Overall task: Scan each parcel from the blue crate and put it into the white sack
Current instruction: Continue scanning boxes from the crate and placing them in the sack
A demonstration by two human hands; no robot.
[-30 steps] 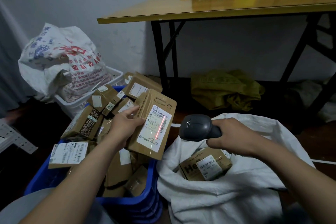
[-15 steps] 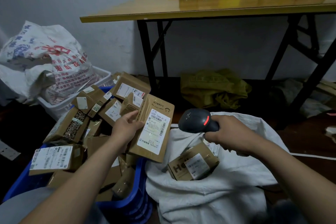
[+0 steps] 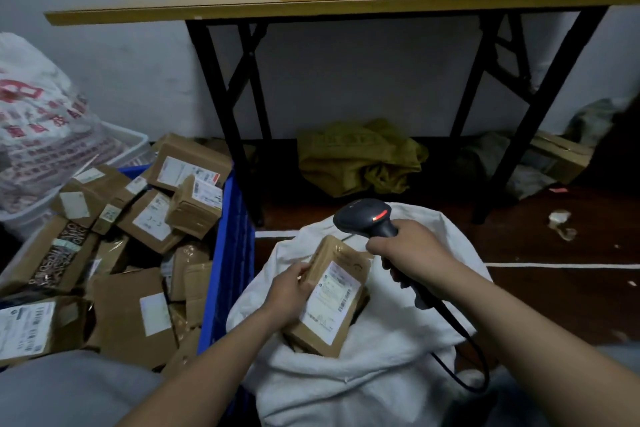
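While the left hand (image 3: 289, 288) holds the flat kraft-paper parcel (image 3: 329, 302) by its left edge, fingers (image 3: 300, 270) curled round that edge, the parcel sits right over the mouth of the white sack (image 3: 381, 367). Its label faces up and its near end dips into the opening. Its long axis runs from that low near end up and away toward the barcode scanner (image 3: 363, 215). The right hand (image 3: 414, 253) grips the scanner by the handle with its fingers wrapped round it, and a red lamp is lit on the scanner's head. The sack's opening lies straight beneath the parcel, so the drop looks to need only a release by the left hand, the one holding it. The right hand is just beside the parcel's far end but occupied. The blue crate (image 3: 228, 253), just beside the sack on the left, is heaped with other parcels (image 3: 152, 215), so the job seems far from over.
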